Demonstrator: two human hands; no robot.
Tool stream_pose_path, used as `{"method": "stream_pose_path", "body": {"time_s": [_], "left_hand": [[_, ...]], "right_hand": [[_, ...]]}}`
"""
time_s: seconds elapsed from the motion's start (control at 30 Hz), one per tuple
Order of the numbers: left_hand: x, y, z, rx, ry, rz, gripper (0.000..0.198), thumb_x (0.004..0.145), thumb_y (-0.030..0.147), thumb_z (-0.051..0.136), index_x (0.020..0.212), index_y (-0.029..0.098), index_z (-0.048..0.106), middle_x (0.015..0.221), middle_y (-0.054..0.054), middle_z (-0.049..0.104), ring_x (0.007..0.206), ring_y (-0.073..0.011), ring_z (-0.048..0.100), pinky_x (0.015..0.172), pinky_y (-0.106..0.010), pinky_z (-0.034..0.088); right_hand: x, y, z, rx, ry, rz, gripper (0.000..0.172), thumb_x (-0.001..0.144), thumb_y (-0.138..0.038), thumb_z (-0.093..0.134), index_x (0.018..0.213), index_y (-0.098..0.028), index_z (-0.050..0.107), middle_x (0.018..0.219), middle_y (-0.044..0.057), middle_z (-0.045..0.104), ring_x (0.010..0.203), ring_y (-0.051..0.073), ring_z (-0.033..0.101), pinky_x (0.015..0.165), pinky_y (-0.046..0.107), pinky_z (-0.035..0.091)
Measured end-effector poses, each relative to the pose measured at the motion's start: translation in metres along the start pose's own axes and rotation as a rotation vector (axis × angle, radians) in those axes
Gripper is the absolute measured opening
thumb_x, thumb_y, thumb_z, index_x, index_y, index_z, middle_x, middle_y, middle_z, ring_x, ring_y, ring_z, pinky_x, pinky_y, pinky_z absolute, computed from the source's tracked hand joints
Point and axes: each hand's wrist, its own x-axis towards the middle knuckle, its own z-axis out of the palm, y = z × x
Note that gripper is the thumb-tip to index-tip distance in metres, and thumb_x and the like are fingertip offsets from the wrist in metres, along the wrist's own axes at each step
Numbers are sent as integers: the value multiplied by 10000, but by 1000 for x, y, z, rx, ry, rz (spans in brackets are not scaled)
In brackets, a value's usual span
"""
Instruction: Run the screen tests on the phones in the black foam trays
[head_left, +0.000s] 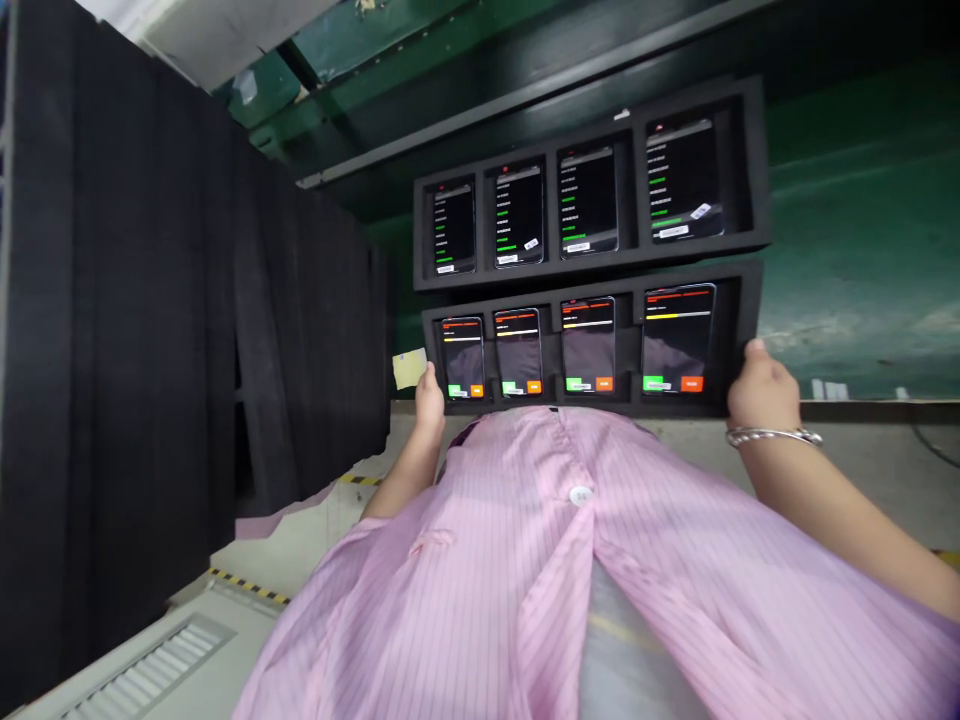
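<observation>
Head view: what sits closest?

A pink striped coat [577, 560] fills the bottom of the frame, with a white button at its middle. Just past it are both bare hands.

What is each hand doing?

The left hand [430, 395] is closed on a small pale yellow card [409, 368], pinching it beside the end of the lower tray. The right hand [763, 395], with a silver bracelet [772, 436] at its wrist, is clamped on the far end of a long black foam tray [592, 285].

What does that tray carry?

Four smartphones sit in its pockets, the largest-looking one [679, 340] at the right end. Each screen shows red and yellow bars, plus a green and an orange button.

And beyond it?

A matching black foam tray [750, 150] lies just past the first, also holding four smartphones, such as the one [682, 180] at its right end. Their dark screens show lists with green bars, and some phones carry small white labels.

So how far along do things stand?

All eight pockets hold a phone. The upper row shows lists and the lower row shows buttons. The card is in hand, not on any phone.

What lies off to the side?

A tall stack of black foam sheets [127, 300] stands to the left, and a green painted surface [862, 200] lies farthest off.
</observation>
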Motion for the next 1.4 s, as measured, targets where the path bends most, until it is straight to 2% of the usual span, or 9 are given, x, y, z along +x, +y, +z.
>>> {"method": "stream_pose_path", "body": {"time_s": [0.3, 0.43, 0.53, 0.6, 0.67, 0.8, 1.07, 1.3, 1.4], "left_hand": [[6, -7, -2, 22, -18, 55, 519, 1120, 454, 336, 1368, 122, 648, 1482, -145, 651, 1456, -255, 556, 1223, -386, 466], [20, -10, 5, 84, -65, 76, 434, 1064, 424, 504, 1372, 153, 648, 1471, -156, 655, 1436, -287, 573, 1234, -444, 448], [21, -15, 8, 156, -107, 124, 509, 983, 429, 668, 1431, 193, 613, 1509, -152, 622, 1488, -316, 511, 1272, -481, 390], [15, -20, 6, 320, -137, 251, 642, 949, 415, 718, 1520, 189, 531, 1605, -172, 518, 1572, -322, 384, 1320, -489, 294], [5, -26, 3, 541, -205, 415, 743, 941, 410, 721, 1591, 184, 440, 1683, -185, 401, 1620, -322, 274, 1343, -501, 224], [-11, -39, -5, 805, -307, 505, 769, 962, 457, 677, 1628, 197, 393, 1752, -189, 246, 1632, -371, 211, 1323, -563, 244], [-9, -51, -5, 872, -268, 475, 792, 971, 504, 681, 1645, 209, 388, 1761, -172, 215, 1613, -376, 259, 1310, -551, 273], [-5, -57, -8, 936, -301, 493, 753, 984, 514, 687, 1632, 227, 431, 1779, -163, 179, 1594, -410, 288, 1301, -603, 269], [-5, -54, -10, 962, -304, 485, 735, 974, 523, 709, 1609, 233, 479, 1779, -157, 187, 1611, -430, 236, 1306, -628, 238]], "right_hand": [[-9, -15, -7, 8, 13, 6, 381, 1019, -478, 442, 801, -186, 552, 721, 22, 469, 746, 194, 438, 738, 374, 403], [1, -17, 2, -29, -70, -40, 383, 995, -426, 490, 1058, -100, 683, 898, 109, 636, 860, 229, 536, 866, 381, 459], [6, -17, 8, -80, -155, -90, 520, 940, -411, 582, 1308, -53, 664, 1178, 220, 688, 1073, 299, 600, 1015, 430, 455], [4, -14, 11, -134, -172, -212, 666, 900, -406, 631, 1449, -32, 581, 1412, 282, 599, 1302, 356, 533, 1154, 472, 375], [-2, -6, 14, -232, -167, -480, 756, 907, -432, 618, 1529, -21, 494, 1575, 313, 450, 1480, 387, 381, 1252, 510, 259], [-18, 19, 23, -425, -174, -941, 727, 984, -556, 493, 1531, -77, 491, 1635, 308, 367, 1548, 440, 277, 1263, 629, 230], [-24, 51, 41, -557, -220, -928, 686, 1004, -622, 431, 1513, -183, 563, 1702, 258, 301, 1578, 504, 207, 1242, 764, 149], [-30, 22, 81, -489, -317, -1234, 584, 1024, -530, 499, 1544, -270, 552, 1686, 159, 379, 1582, 434, 261, 1260, 725, 185], [-31, 12, 97, -493, -368, -1334, 597, 1033, -488, 505, 1572, -232, 512, 1681, 180, 387, 1590, 419, 252, 1262, 715, 194]]}}
